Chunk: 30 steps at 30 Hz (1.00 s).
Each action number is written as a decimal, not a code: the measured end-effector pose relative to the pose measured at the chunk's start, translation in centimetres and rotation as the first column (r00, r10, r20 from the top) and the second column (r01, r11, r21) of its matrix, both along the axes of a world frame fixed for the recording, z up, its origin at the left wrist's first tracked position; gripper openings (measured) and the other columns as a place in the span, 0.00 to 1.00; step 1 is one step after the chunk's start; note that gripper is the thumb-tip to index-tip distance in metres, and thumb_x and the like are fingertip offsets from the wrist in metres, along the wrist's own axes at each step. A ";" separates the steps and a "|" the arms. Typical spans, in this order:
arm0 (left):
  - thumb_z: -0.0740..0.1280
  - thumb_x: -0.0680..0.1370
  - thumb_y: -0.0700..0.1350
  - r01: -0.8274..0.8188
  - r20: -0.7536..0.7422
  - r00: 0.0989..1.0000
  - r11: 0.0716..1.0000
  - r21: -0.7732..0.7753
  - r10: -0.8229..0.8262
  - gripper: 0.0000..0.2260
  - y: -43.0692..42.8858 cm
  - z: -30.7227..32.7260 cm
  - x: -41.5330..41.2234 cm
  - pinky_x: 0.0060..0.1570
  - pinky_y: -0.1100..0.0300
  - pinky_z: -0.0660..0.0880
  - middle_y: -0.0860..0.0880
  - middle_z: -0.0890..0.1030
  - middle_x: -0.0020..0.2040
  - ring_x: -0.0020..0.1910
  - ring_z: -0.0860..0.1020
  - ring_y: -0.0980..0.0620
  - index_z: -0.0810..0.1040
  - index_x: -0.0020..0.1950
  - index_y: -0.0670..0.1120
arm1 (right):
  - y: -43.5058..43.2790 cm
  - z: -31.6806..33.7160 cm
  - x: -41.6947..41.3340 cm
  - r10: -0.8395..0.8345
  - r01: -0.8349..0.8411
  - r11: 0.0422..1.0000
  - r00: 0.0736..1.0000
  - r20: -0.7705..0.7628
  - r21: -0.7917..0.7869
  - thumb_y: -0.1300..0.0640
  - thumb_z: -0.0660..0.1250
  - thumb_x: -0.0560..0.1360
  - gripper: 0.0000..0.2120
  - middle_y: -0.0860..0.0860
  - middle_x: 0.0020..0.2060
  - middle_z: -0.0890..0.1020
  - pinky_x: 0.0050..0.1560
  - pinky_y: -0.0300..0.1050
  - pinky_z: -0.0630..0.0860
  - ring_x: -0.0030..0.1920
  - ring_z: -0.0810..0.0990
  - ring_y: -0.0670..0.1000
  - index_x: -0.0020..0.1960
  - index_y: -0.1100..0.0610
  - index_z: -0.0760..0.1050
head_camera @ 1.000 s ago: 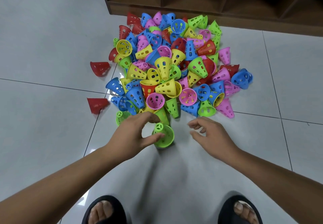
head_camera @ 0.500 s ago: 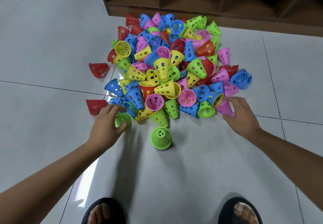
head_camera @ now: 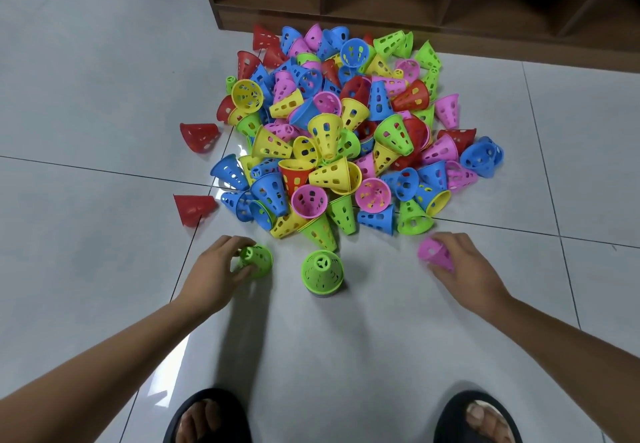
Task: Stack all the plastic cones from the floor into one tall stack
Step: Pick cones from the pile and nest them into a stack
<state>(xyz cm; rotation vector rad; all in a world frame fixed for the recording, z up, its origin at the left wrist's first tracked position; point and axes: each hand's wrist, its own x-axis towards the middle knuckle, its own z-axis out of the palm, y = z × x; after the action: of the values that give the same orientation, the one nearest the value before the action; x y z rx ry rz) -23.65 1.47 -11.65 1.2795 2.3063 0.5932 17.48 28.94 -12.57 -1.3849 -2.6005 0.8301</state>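
Left hand (head_camera: 214,276) now gripping green cone (head_camera: 258,261), right hand (head_camera: 467,269) gripping pink cone (head_camera: 434,254); both drawn back from pile (head_camera: 339,131)

Head camera, near, facing steeply down at floor (head_camera: 86,72).

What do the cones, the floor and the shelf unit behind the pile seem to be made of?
Cones: thin moulded plastic in bright solid colours, slightly glossy, with holes through the walls. Floor: probably glazed ceramic tile, pale and shiny, with grout lines and reflections. Shelf unit: dark brown wood or wood-look laminate, matte; which of the two cannot be told.
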 end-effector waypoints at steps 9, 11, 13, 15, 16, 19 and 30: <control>0.74 0.77 0.61 0.025 0.074 0.997 0.983 0.183 -0.039 0.19 1.6 5.0 1.9 0.56 0.60 0.78 0.62 0.83 0.60 0.55 0.80 0.58 0.81 0.66 0.57 | -4.6 5.5 -4.0 -0.066 0.029 0.980 0.981 -0.183 -0.198 0.45 0.80 0.73 0.38 0.41 0.57 0.79 0.53 0.42 0.79 0.49 0.81 0.42 0.76 0.40 0.63; 0.73 0.77 0.63 0.029 0.089 0.995 0.975 0.222 -0.050 0.20 2.2 7.2 2.9 0.54 0.68 0.74 0.65 0.83 0.59 0.54 0.79 0.60 0.80 0.66 0.58 | -5.5 7.1 -5.2 -0.051 0.000 0.974 0.974 -0.219 -0.225 0.44 0.81 0.71 0.38 0.37 0.56 0.78 0.50 0.36 0.77 0.49 0.81 0.40 0.73 0.41 0.63; 0.71 0.79 0.64 0.050 0.091 0.993 0.966 0.254 -0.075 0.20 2.7 9.1 4.0 0.52 0.70 0.72 0.66 0.82 0.60 0.54 0.78 0.61 0.78 0.67 0.59 | -6.3 8.7 -6.2 -0.035 -0.027 0.972 0.966 -0.257 -0.234 0.45 0.81 0.71 0.34 0.36 0.55 0.78 0.47 0.31 0.75 0.51 0.80 0.39 0.69 0.42 0.65; 0.69 0.81 0.66 0.093 0.087 0.989 0.953 0.287 -0.123 0.20 2.9 10.6 5.0 0.54 0.69 0.73 0.64 0.81 0.61 0.56 0.78 0.60 0.77 0.69 0.58 | -7.0 10.3 -6.9 0.003 -0.065 0.974 0.961 -0.277 -0.217 0.46 0.81 0.71 0.29 0.35 0.51 0.79 0.46 0.30 0.74 0.50 0.79 0.41 0.65 0.43 0.68; 0.68 0.81 0.66 0.122 0.083 0.985 0.945 0.304 -0.154 0.21 3.0 11.1 5.5 0.56 0.68 0.73 0.62 0.80 0.62 0.58 0.78 0.59 0.77 0.69 0.57 | -7.2 11.0 -7.2 0.038 -0.097 0.975 0.958 -0.284 -0.197 0.46 0.81 0.72 0.26 0.35 0.50 0.79 0.46 0.31 0.74 0.50 0.80 0.42 0.63 0.43 0.70; 0.68 0.82 0.62 0.221 0.047 0.967 0.916 0.334 -0.250 0.21 3.1 11.7 6.7 0.60 0.65 0.73 0.58 0.79 0.64 0.62 0.78 0.57 0.77 0.70 0.52 | -7.7 12.8 -7.8 0.114 -0.162 0.978 0.943 -0.313 -0.132 0.47 0.80 0.73 0.21 0.36 0.51 0.80 0.46 0.33 0.74 0.49 0.81 0.46 0.59 0.43 0.73; 0.73 0.78 0.66 0.363 0.047 0.923 0.907 0.213 -0.381 0.26 3.3 7.7 7.1 0.46 0.65 0.76 0.61 0.74 0.64 0.49 0.78 0.58 0.75 0.70 0.57 | -9.0 14.7 -9.5 0.273 -0.309 0.950 0.886 -0.375 -0.038 0.44 0.79 0.74 0.23 0.42 0.56 0.78 0.54 0.45 0.79 0.56 0.81 0.48 0.66 0.42 0.77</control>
<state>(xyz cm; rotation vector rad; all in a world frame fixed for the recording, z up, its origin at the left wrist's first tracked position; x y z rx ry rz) -16.56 4.81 -3.94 1.6996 1.8938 0.7419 8.01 19.98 2.09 -0.7615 -2.5234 1.1421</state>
